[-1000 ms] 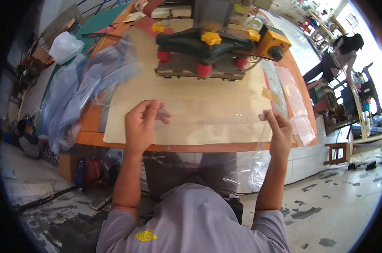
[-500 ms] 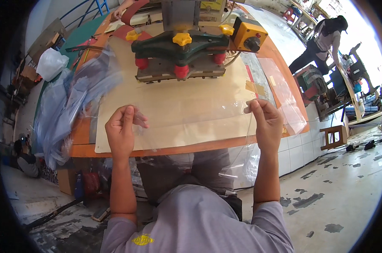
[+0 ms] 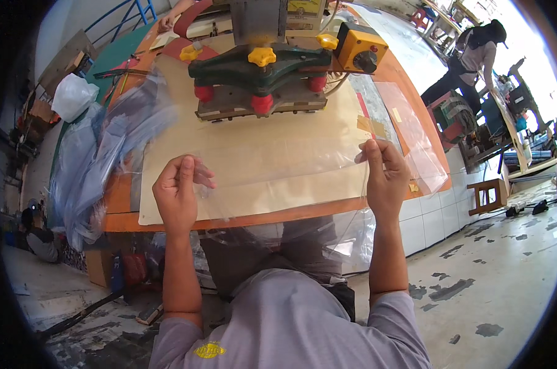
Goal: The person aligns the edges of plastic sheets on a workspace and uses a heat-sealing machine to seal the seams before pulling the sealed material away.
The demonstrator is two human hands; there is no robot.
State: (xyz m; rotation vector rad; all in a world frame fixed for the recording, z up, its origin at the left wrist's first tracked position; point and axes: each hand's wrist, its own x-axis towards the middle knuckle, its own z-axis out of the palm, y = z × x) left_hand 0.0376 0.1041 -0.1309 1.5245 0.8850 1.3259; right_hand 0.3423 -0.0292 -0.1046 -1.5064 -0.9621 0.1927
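Note:
A clear plastic sheet [image 3: 278,184] stretches between my two hands over a cream board [image 3: 241,147], its front part hanging past the table edge. My left hand [image 3: 180,184] pinches the sheet's left side between thumb and fingers. At the other side, my right hand [image 3: 384,172] grips a corner in a similar pinch. Beyond the board's middle stands a press head [image 3: 260,71], green with yellow knobs and red feet, a flat plate beneath it. The sheet's exact outline is hard to make out.
Crumpled bluish plastic sheets [image 3: 100,154] lie at the table's left, beside a white plastic bag [image 3: 75,97]. A yellow control box [image 3: 359,49] with a dial sits right of the press. Pinkish clear sheets [image 3: 413,141] lie at the right edge. Another person [image 3: 475,61] bends over a bench at far right.
My right hand has shifted slightly nearer and left, with the sheet still pinched. The left hand stays almost in place.

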